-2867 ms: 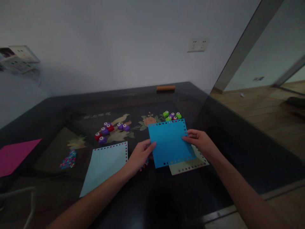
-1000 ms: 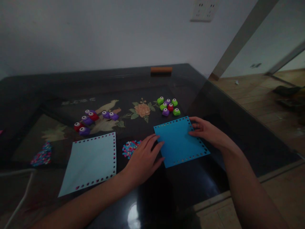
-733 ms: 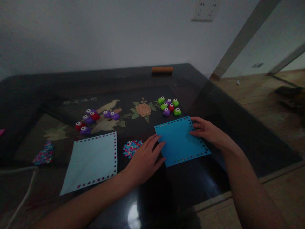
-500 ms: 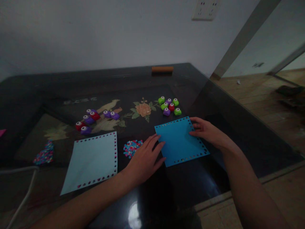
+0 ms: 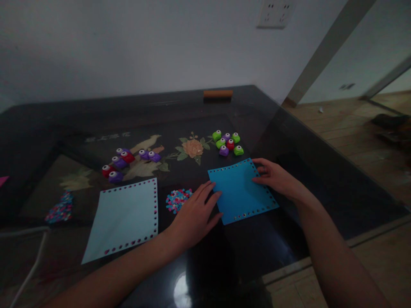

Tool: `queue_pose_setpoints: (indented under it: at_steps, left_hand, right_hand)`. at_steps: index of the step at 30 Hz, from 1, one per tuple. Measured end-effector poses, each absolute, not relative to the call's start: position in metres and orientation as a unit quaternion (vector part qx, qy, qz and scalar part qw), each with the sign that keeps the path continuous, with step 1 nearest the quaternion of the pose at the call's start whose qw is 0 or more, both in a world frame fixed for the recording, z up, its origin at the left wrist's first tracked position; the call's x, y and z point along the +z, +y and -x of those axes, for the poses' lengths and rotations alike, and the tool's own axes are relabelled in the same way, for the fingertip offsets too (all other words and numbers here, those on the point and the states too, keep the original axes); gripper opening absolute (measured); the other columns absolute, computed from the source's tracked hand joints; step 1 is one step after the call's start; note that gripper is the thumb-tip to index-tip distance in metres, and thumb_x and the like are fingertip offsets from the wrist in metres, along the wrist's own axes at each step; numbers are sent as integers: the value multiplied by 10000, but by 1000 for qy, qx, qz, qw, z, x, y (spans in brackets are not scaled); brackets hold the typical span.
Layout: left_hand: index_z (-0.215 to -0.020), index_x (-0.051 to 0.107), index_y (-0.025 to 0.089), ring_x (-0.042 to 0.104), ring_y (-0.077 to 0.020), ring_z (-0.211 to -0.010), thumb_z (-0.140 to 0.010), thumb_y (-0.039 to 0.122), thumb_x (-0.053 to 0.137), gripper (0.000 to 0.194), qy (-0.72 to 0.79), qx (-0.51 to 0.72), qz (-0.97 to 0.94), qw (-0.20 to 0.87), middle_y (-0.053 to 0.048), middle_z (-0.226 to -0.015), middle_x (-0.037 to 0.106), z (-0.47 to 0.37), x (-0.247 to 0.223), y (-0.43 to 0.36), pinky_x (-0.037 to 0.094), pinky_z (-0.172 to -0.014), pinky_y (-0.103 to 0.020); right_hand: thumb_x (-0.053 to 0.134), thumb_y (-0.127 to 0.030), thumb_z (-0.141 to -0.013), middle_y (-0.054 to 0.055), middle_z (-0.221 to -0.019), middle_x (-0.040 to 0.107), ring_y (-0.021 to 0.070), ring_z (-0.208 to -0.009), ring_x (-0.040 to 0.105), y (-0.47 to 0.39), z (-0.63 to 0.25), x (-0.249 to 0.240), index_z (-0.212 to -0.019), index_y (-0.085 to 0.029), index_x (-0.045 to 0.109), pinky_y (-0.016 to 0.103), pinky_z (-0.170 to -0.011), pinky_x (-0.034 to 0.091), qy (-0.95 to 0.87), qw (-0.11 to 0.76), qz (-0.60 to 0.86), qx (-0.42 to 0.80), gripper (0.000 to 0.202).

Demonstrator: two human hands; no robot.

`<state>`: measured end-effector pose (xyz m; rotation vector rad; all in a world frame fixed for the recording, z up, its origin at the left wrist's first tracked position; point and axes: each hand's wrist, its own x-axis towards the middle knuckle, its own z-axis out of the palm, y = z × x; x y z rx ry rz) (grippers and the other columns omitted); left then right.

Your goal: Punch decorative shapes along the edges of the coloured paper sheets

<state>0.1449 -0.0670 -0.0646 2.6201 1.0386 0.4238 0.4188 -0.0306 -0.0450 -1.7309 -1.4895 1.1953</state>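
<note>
A blue sheet of paper (image 5: 240, 194) with small shapes punched along its edges lies between my two hands. My left hand (image 5: 196, 211) has its fingers stretched out, the tips touching the sheet's left edge. At the opposite edge, my right hand (image 5: 272, 176) pinches the paper near the upper right corner, with the thumb on top; some fingertips are hidden. A pale blue punched sheet (image 5: 126, 218) lies to the left. Between the sheets is a pile of pink, blue and white confetti (image 5: 176, 200), partly behind my left hand.
Several eye-topped craft punches stand in a right group (image 5: 230, 144) and a left group (image 5: 119, 162). More confetti (image 5: 61, 208) lies far left near a white cable (image 5: 38, 252). A brown roll (image 5: 218, 94) sits at the back of the dark glossy table (image 5: 160, 109), against the wall.
My right hand and the right edge of the blue sheet have shifted slightly left. My left hand stays at the left edge.
</note>
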Motion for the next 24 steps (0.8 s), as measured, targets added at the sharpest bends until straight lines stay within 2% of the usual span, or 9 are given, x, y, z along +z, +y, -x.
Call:
queue_pose_setpoints:
  at_steps: [5,11,17,24]
  left_hand:
    - [-1267,452,134,353,-320,-1319,-857,291,557,452,362,142,-910,141,-197,-1389,418,-145,-66,-67,369,-1047,-496]
    - [-1271,443,151,354,-310,-1322,-858,299,555,454,367,132,-911,130,-179,-1397,417,-145,-66,-68,374,-1050,-487]
    - [-1277,444,147,351,-309,-1324,-859,303,552,459,367,130,-913,124,-181,-1405,412,-145,-66,-68,365,-1059,-484]
    - [-1273,452,134,370,-315,-1314,-855,303,557,463,370,124,-913,117,-191,-1403,417,-144,-64,-68,363,-1060,-492]
  right_hand:
    - [714,-198,-626,9,-789,572,176,-720,579,-31,-418,-42,-1130,-221,561,303,-621,480,-558,283,657,421,527]
    - [714,-213,-631,-14,-737,550,146,-622,558,-29,-424,-45,-1210,-176,507,284,-573,470,-578,281,686,340,616]
    - [712,-174,-645,-22,-682,540,138,-601,524,-28,-419,-46,-1136,-156,577,275,-572,432,-632,195,708,249,509]
    - [681,-143,-667,-15,-698,575,149,-630,556,-29,-410,-45,-1125,-165,581,280,-602,438,-637,186,713,227,469]
